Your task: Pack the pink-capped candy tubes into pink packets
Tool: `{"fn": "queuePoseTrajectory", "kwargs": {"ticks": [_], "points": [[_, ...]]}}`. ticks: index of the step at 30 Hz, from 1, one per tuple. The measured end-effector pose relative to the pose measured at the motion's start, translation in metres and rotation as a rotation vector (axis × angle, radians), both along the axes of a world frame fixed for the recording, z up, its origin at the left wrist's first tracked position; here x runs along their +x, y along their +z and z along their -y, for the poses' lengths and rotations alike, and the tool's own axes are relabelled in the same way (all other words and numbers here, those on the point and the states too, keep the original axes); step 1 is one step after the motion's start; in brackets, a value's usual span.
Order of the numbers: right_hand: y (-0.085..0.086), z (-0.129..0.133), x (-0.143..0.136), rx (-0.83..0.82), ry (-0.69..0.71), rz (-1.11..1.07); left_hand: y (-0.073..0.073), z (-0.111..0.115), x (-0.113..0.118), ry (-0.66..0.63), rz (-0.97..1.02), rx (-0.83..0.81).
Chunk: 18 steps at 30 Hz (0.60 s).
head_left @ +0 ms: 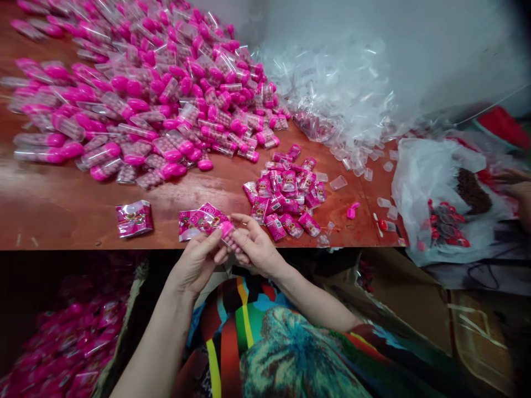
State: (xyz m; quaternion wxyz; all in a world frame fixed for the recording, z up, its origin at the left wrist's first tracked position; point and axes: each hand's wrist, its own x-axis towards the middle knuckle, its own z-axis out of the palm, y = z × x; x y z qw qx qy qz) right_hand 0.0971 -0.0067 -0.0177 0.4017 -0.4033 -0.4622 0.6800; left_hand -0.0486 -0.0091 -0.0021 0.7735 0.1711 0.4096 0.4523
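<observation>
Over the table's front edge, a small transparent tube of pink balls with a pink cap [228, 232] is pinched between my two hands. My left hand [198, 258] closes on its cap end, thumb on top. My right hand [258, 246] grips the tube from the right, with its fingers wrapped round the lower part. Just beyond my fingers lie flat printed pink wrappers [191, 223], overlapping one another. Another stack of pink wrappers [134, 219] rests to the left. Right of my hands is a heap of tubes in pink printed wrappers [286, 193].
A large pile of pink-capped tubes [136, 105] covers the table's back left. Empty transparent tubes [340, 110] are heaped behind. At right sits a plastic bag [415, 166] with red-and-transparent pieces, near another person's hand [518, 188]. Below left, a box holds pink packets [83, 342].
</observation>
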Motion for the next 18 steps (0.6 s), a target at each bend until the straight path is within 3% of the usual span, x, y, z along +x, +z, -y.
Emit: {"fn": "queuePoseTrajectory", "kwargs": {"ticks": [6, 12, 18], "points": [[0.007, 0.001, 0.009, 0.464, -0.050, 0.427, -0.002, 0.004, 0.012, 0.014, -0.044, 0.008], [0.009, -0.003, 0.015, 0.476, 0.007, 0.478, 0.005, 0.000, 0.012, 0.060, -0.130, 0.027], [0.005, 0.003, 0.015, 0.508, -0.011, 0.502, 0.006, -0.006, 0.018, 0.273, -0.057, -0.034]]}}
